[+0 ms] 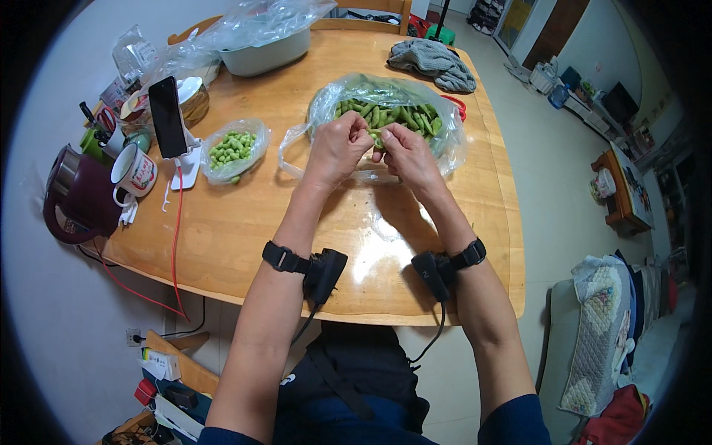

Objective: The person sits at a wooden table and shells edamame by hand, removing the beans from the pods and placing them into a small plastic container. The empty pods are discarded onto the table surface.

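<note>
Between my two hands is a green edamame pod (378, 139), partly hidden by the fingers. My left hand (344, 146) pinches one side of it, and my right hand (409, 156) grips the other. Both are raised over the near edge of a clear plastic bag (453, 146) full of unshelled edamame pods (411, 115). To the left, a small bowl lined with a clear plastic bag (261, 150) holds shelled green beans (233, 149). One bean (236, 179) lies at its near rim.
Left on the wooden table (233, 239) stand a phone (168, 117) on a white stand, an enamel mug (134, 171) and a dark kettle (83, 192). A red cable (177, 233) hangs over the edge. Behind are a grey basin (267, 53), a grey cloth (434, 62) and red-handled scissors (457, 105).
</note>
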`<move>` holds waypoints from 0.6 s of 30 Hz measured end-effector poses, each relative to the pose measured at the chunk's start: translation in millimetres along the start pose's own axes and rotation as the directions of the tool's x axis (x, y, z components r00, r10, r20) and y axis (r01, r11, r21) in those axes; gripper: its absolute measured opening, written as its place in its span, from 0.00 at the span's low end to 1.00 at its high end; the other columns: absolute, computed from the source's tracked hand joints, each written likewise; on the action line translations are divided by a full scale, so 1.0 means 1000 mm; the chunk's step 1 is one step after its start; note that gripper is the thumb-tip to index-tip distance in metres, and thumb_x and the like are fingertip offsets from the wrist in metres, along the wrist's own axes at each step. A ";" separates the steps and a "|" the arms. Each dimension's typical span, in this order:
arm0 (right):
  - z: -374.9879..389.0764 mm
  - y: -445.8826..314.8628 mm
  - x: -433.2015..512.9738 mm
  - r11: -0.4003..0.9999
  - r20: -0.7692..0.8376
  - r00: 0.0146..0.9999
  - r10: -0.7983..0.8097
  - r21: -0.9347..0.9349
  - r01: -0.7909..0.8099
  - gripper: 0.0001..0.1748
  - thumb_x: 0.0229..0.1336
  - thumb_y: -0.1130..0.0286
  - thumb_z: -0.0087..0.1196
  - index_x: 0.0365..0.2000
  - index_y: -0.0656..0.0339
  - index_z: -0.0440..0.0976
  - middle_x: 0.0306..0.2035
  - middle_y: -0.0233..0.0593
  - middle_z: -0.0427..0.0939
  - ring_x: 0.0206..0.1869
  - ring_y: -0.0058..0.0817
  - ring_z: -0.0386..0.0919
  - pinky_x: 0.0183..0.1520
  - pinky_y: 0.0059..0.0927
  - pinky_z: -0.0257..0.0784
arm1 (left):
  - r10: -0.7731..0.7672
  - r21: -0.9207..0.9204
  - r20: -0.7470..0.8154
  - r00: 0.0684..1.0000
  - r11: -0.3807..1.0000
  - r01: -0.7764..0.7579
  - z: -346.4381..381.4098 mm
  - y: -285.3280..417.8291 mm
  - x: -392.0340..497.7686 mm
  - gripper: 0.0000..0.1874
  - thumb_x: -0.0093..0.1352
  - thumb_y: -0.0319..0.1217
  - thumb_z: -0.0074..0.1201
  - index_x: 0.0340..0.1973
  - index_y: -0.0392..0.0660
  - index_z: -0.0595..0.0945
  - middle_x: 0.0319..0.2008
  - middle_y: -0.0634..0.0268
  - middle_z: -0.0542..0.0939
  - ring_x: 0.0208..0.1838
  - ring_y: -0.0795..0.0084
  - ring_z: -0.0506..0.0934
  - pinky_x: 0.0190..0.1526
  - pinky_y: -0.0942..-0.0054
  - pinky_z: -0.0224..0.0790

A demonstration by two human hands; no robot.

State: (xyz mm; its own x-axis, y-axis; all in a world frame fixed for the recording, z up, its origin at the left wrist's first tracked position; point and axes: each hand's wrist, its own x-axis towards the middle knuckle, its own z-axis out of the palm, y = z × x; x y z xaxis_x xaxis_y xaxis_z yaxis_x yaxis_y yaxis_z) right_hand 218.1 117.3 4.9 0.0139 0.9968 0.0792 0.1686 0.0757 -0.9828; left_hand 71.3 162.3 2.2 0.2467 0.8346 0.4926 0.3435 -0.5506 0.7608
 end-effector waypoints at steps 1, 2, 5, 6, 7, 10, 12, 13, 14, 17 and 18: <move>0.002 0.001 0.000 1.000 -0.024 0.999 -0.023 -0.014 0.023 0.11 0.67 0.63 0.42 0.35 0.59 0.70 0.22 0.26 0.72 0.19 0.09 0.61 0.20 0.13 0.55 | 0.004 0.011 -0.008 1.000 1.000 -0.004 0.000 0.001 0.000 0.07 0.57 0.29 0.54 0.25 0.37 0.76 0.16 0.57 0.75 0.20 0.68 0.75 0.26 0.71 0.68; 0.004 0.001 0.000 0.999 -0.048 0.998 -0.046 -0.028 0.045 0.11 0.67 0.63 0.42 0.34 0.59 0.69 0.21 0.26 0.71 0.19 0.09 0.61 0.20 0.13 0.55 | 0.019 0.009 -0.021 1.000 1.000 -0.018 0.000 0.003 0.000 0.07 0.57 0.29 0.54 0.25 0.37 0.76 0.16 0.57 0.75 0.20 0.67 0.75 0.26 0.71 0.68; 0.004 -0.002 0.000 1.000 -0.050 0.998 0.029 0.005 -0.029 0.11 0.67 0.63 0.41 0.33 0.58 0.69 0.21 0.24 0.69 0.20 0.09 0.61 0.21 0.14 0.55 | 0.042 -0.007 -0.047 0.998 0.999 -0.042 0.001 0.007 0.000 0.06 0.58 0.27 0.53 0.27 0.37 0.76 0.18 0.57 0.76 0.21 0.65 0.76 0.27 0.70 0.69; 0.003 -0.003 -0.001 0.998 -0.039 0.998 0.048 0.029 -0.047 0.11 0.67 0.62 0.41 0.33 0.58 0.69 0.21 0.24 0.69 0.20 0.10 0.61 0.21 0.14 0.55 | 0.034 -0.014 -0.040 0.999 0.999 -0.035 0.001 0.008 -0.001 0.06 0.58 0.27 0.53 0.28 0.37 0.76 0.19 0.56 0.76 0.22 0.65 0.76 0.28 0.69 0.70; 0.003 -0.004 -0.002 0.996 -0.028 0.997 0.067 0.053 -0.065 0.12 0.67 0.62 0.41 0.33 0.58 0.69 0.21 0.24 0.68 0.20 0.10 0.61 0.21 0.14 0.55 | 0.027 -0.020 -0.032 0.999 0.999 -0.028 0.001 0.009 -0.001 0.06 0.58 0.26 0.53 0.29 0.37 0.76 0.20 0.56 0.77 0.22 0.64 0.76 0.29 0.69 0.70; 0.000 -0.006 -0.004 0.986 -0.018 0.996 0.093 0.139 -0.089 0.12 0.67 0.62 0.41 0.33 0.58 0.69 0.21 0.24 0.68 0.20 0.10 0.61 0.22 0.15 0.55 | 0.216 0.052 -0.042 0.975 0.975 -0.214 0.001 0.010 0.000 0.08 0.58 0.25 0.52 0.32 0.37 0.76 0.24 0.53 0.78 0.26 0.63 0.78 0.31 0.68 0.71; -0.002 -0.004 -0.003 0.986 -0.038 0.996 0.077 0.149 -0.070 0.12 0.67 0.62 0.41 0.34 0.58 0.69 0.21 0.24 0.68 0.21 0.10 0.61 0.22 0.15 0.56 | 0.287 0.102 -0.010 0.958 0.953 -0.284 0.002 0.009 -0.001 0.08 0.58 0.25 0.52 0.32 0.36 0.77 0.26 0.53 0.78 0.28 0.62 0.78 0.32 0.68 0.71; -0.002 -0.002 -0.002 0.990 -0.057 0.997 0.057 0.129 -0.049 0.12 0.67 0.62 0.42 0.34 0.59 0.69 0.21 0.24 0.67 0.21 0.10 0.61 0.22 0.15 0.56 | 0.306 0.124 0.011 0.952 0.944 -0.305 0.002 0.008 -0.002 0.08 0.58 0.25 0.52 0.32 0.36 0.77 0.26 0.52 0.77 0.29 0.61 0.78 0.32 0.68 0.71; -0.003 -0.001 0.000 0.993 -0.066 0.998 0.022 0.121 -0.014 0.11 0.67 0.63 0.42 0.34 0.59 0.69 0.21 0.24 0.67 0.21 0.11 0.61 0.22 0.16 0.57 | 0.295 0.096 0.027 0.955 0.950 -0.296 0.003 0.008 -0.003 0.08 0.58 0.25 0.53 0.32 0.36 0.77 0.26 0.53 0.78 0.28 0.63 0.77 0.32 0.69 0.71; -0.001 0.004 0.005 0.995 -0.166 0.982 -0.094 -0.040 0.088 0.13 0.66 0.65 0.43 0.34 0.65 0.70 0.20 0.34 0.72 0.22 0.19 0.69 0.25 0.23 0.64 | 0.155 -0.035 0.091 0.984 0.988 -0.152 0.004 0.006 -0.004 0.07 0.61 0.28 0.55 0.31 0.36 0.77 0.23 0.60 0.77 0.25 0.71 0.75 0.28 0.73 0.68; -0.001 0.005 0.005 0.984 -0.149 0.974 -0.171 -0.080 0.160 0.13 0.66 0.65 0.43 0.35 0.66 0.70 0.20 0.36 0.72 0.23 0.21 0.70 0.26 0.25 0.65 | 0.065 -0.105 0.119 0.991 0.993 -0.052 0.005 0.006 -0.003 0.07 0.62 0.29 0.57 0.31 0.37 0.78 0.21 0.65 0.75 0.23 0.77 0.72 0.26 0.76 0.66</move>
State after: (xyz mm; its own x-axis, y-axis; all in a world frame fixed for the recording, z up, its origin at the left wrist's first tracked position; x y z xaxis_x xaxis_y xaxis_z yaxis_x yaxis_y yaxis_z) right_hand 220.0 123.1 0.3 0.1319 0.9538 0.2700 0.2472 0.2321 -0.9408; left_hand 76.7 156.5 3.5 0.3748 0.7890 0.4867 0.2334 -0.5884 0.7741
